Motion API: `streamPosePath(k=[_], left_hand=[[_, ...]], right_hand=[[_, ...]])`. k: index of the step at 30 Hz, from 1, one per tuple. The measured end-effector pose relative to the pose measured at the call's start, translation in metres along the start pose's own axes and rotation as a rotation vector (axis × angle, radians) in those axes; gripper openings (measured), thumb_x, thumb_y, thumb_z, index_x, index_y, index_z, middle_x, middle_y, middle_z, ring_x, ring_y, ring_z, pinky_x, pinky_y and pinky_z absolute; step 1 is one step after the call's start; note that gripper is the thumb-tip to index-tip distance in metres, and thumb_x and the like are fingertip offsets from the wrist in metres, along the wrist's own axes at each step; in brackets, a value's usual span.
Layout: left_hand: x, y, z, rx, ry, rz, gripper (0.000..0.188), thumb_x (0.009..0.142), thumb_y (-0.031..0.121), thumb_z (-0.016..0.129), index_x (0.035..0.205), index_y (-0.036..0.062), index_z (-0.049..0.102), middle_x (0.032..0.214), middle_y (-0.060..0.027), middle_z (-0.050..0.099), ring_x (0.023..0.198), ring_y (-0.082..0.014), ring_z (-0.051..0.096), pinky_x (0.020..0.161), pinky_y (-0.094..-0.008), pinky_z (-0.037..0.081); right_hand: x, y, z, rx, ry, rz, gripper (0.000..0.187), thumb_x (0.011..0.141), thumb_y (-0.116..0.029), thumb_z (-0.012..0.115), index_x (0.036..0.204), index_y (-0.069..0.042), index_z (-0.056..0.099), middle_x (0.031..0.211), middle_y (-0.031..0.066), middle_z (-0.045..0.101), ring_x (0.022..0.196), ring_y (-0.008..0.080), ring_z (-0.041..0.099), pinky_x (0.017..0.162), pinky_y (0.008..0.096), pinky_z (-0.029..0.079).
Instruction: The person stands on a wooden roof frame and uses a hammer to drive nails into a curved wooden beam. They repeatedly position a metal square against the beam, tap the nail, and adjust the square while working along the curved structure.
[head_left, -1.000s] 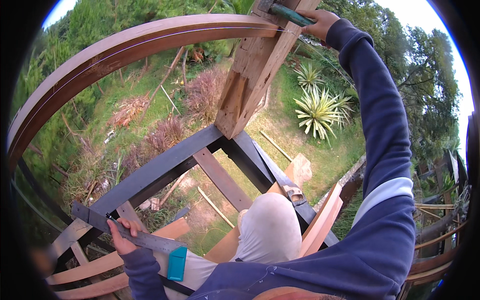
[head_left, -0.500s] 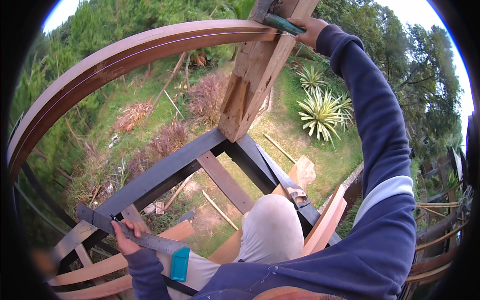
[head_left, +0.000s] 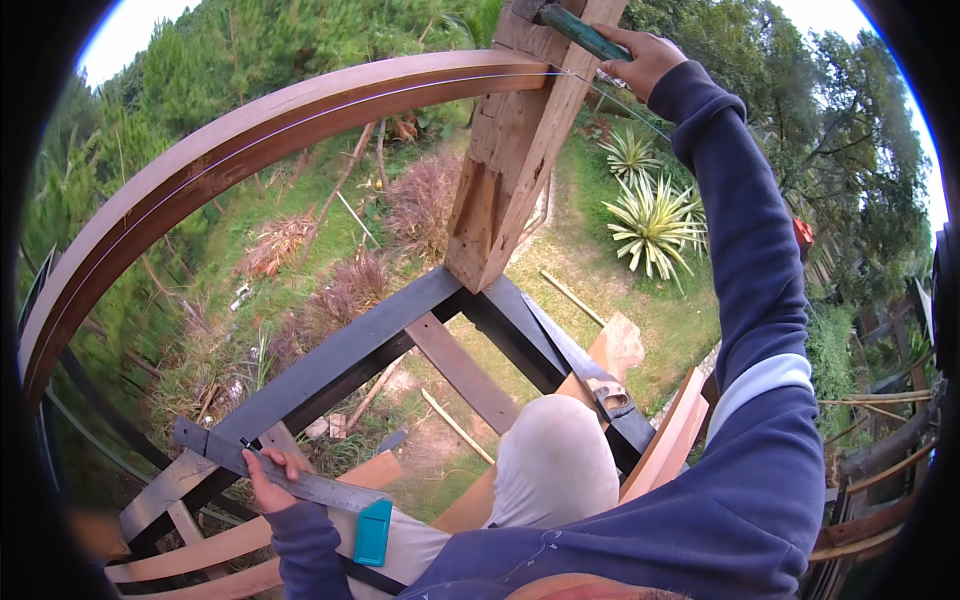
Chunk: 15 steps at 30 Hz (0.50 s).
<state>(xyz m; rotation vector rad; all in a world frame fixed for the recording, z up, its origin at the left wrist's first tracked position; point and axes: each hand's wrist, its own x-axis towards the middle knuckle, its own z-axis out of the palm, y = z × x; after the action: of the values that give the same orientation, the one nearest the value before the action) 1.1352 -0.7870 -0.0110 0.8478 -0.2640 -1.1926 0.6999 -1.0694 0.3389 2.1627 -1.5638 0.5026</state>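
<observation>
My right hand (head_left: pixel 648 68) is raised at the upper right, closed around the green handle of a hammer (head_left: pixel 585 33). The hammer's dark head lies against or just over the upper part of a thick wooden post (head_left: pixel 512 160); contact is unclear. A long wooden beam (head_left: pixel 270 120), bowed by the lens, meets the post below the hammer. A thin pale string runs along the beam to the post. Low on the left, my left hand (head_left: pixel 275 478) grips a try square (head_left: pixel 340 492) with a steel blade and teal handle. A small dark pen-like tip (head_left: pixel 248 443) sticks out by its fingers.
A handsaw (head_left: pixel 580 365) rests on the black frame beam (head_left: pixel 340 350) beside my bent knee (head_left: pixel 558 460). Cut boards (head_left: pixel 668 435) lean at the right. Grassy ground (head_left: pixel 590 270) with spiky plants shows far below through the open frame.
My right hand and the hammer have shifted slightly up and right relative to the post. More string shows right of the post. My left hand keeps its hold on the try square.
</observation>
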Motion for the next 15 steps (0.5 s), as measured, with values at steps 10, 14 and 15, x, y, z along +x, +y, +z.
streamPosePath(k=[10,14,15], left_hand=[[0.025,-0.017,0.002,0.046,0.095,-0.023,0.046,0.093,0.053,0.042,0.072,0.0124,0.045,0.054,-0.0012,0.039,0.048,-0.0124,0.038,0.046,-0.0259,0.033],[0.016,-0.021,0.015,0.077,0.053,-0.075,0.044,0.094,0.051,0.042,0.074,0.0111,0.046,0.057,-0.0016,0.039,0.049,-0.0124,0.037,0.049,-0.0247,0.032],[0.013,-0.015,0.018,0.093,-0.001,-0.139,0.044,0.094,0.051,0.042,0.075,0.0109,0.046,0.056,-0.0016,0.039,0.049,-0.0122,0.037,0.049,-0.0244,0.032]], right_hand=[[-0.211,-0.065,0.104,0.771,0.286,0.123,0.05,0.077,-0.007,0.057,0.125,0.004,0.047,0.096,0.0188,0.059,0.082,0.027,0.06,0.078,0.0352,0.047],[-0.307,-0.097,0.198,0.782,-0.066,0.155,0.048,0.072,-0.012,0.07,0.117,-0.002,0.054,0.09,0.0146,0.055,0.079,0.0297,0.059,0.072,0.0348,0.047],[-0.327,-0.103,0.225,0.817,-0.179,0.202,0.041,0.073,-0.014,0.071,0.11,-0.003,0.058,0.091,0.0153,0.059,0.08,0.0308,0.061,0.073,0.0358,0.048]])
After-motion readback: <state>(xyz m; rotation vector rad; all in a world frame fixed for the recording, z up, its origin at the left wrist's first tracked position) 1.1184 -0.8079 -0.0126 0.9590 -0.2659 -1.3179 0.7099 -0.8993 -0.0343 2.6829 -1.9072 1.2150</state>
